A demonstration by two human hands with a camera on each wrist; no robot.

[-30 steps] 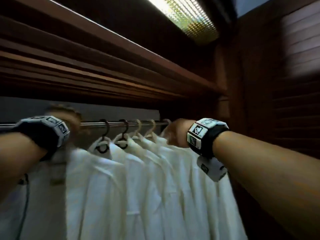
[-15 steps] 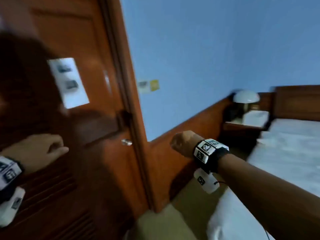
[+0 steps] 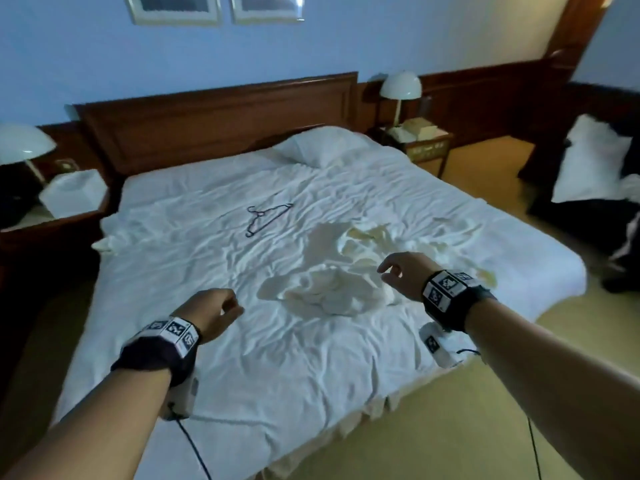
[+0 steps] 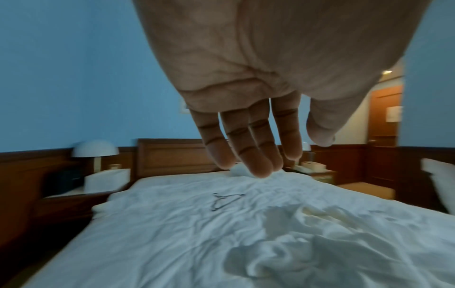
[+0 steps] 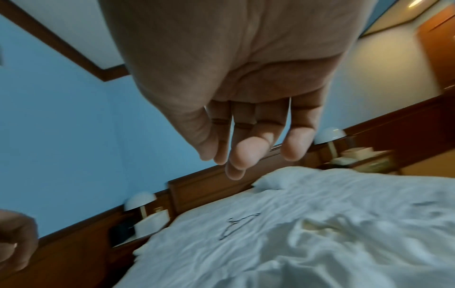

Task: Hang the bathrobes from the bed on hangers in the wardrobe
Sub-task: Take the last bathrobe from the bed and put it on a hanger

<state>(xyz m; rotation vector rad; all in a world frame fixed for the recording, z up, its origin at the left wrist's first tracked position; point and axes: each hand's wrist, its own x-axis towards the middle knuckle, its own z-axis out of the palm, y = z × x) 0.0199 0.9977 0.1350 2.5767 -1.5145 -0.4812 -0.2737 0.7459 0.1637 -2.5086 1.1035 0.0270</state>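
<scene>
Crumpled white bathrobes [image 3: 332,292] lie in a heap on the bed [image 3: 242,358], with a second cream bundle [image 3: 374,240] just behind. A thin dark wire hanger [image 3: 266,218] lies flat on the sheet farther back, also visible in the left wrist view as the hanger [image 4: 225,200] and in the right wrist view as the hanger [image 5: 238,226]. My left hand [image 3: 221,306] hovers empty above the sheet, left of the heap, fingers hanging loosely. My right hand [image 3: 398,271] hovers empty over the heap's right side, fingers relaxed. The wardrobe is out of view.
A pillow [image 3: 322,147] lies against the wooden headboard [image 3: 214,123]. Nightstands with white dome lamps [image 3: 401,86] flank the bed, the left one carrying a white box [image 3: 72,195]. A dark chair with white linen [image 3: 595,174] stands at the right. Beige floor surrounds the bed.
I turned away from the wardrobe rail with its hung robes, past the door, to face the bed. Both hands dropped from the rail and now hover empty over the sheet.
</scene>
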